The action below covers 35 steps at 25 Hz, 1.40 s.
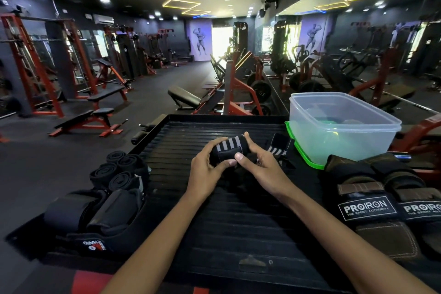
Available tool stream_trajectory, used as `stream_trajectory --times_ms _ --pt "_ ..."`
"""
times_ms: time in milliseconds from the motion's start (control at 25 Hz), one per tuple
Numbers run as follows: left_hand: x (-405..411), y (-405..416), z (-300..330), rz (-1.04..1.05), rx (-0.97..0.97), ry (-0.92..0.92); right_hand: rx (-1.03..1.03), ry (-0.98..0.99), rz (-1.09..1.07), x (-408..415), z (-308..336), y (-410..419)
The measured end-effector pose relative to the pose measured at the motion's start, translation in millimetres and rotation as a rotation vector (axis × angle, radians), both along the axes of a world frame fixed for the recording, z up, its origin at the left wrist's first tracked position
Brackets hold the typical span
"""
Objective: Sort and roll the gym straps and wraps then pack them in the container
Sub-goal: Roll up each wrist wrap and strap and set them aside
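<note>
Item: striped wrist wrap (228,149), rolled to a tight cylinder, held just above ribbed platform (214,210) centre. L hand (206,164) clasps its L end, R hand (257,166) the R end w/ thumb pressing the closing flap. Step, by my read: finishing roll no. 1 of the striped pair; 2nd wrap (278,149) lies unrolled beside it. Next: secure flap, carry R into clear container (343,126). Rolled black straps (117,169) wait far L.

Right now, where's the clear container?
In the head view the clear container stands at the far right of the ribbed platform, on its green lid, behind the PROIRON gloves.
</note>
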<state>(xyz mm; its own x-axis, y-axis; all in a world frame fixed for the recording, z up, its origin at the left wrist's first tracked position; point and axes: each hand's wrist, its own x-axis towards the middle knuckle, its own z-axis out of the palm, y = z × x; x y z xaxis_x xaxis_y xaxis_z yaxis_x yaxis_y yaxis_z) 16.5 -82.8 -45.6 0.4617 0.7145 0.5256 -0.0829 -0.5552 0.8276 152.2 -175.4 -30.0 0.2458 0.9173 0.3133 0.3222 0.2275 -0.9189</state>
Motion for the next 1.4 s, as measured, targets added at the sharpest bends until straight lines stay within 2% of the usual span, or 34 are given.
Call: stream_trajectory --times_ms 360,560,720,880,1120,1400 --pt "4.5 -6.8 5.7 -0.066 -0.075 -0.018 0.046 0.133 -0.093 12.7 6.2 -0.8" --pt "2.0 -6.6 7.0 -0.063 -0.059 0.052 0.024 0.233 -0.102 17.6 6.1 -1.6" --pt "-0.8 -8.3 9.1 -0.018 -0.087 0.040 0.017 0.209 -0.039 15.9 5.3 -2.2" --pt "-1.0 -11.5 10.9 -0.070 -0.146 0.033 0.014 0.183 0.024 20.8 5.3 -2.6" --pt "1.4 -10.5 4.1 -0.074 -0.128 0.261 -0.114 -0.004 0.063 11.0 0.0 -3.3" --pt "-2.0 -8.2 2.8 -0.128 -0.179 0.254 -0.142 -0.015 0.109 10.9 -4.7 0.7"
